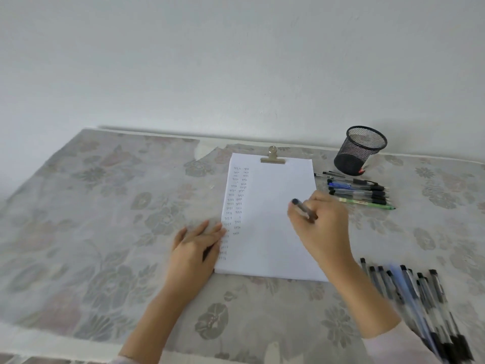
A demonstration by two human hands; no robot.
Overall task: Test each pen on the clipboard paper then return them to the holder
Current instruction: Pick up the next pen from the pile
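1. The desk [105, 206], under a pale floral cloth, fills the lower half of the frame.
2. A sheet of paper [273, 232] lies at centre, its long axis running up the frame, with two columns of small marks down its left side.
3. A blurred row of pens [420, 298] lies at lower right, their axes slanting from upper left to lower right.
4. The left hand [195, 248] lies flat with straight fingers, the fingertips on the paper's left edge – holding nothing.
5. The right hand [325, 227] is curled round a pen [301, 208] over the paper's right side; the pen's dark end points to the upper left.
6. A black mesh holder [359, 153] stands at upper right.
7. Just below it, more pens [359, 191] lie nearly level – left to right.
8. A metal clip [273, 157] grips the paper's top edge.
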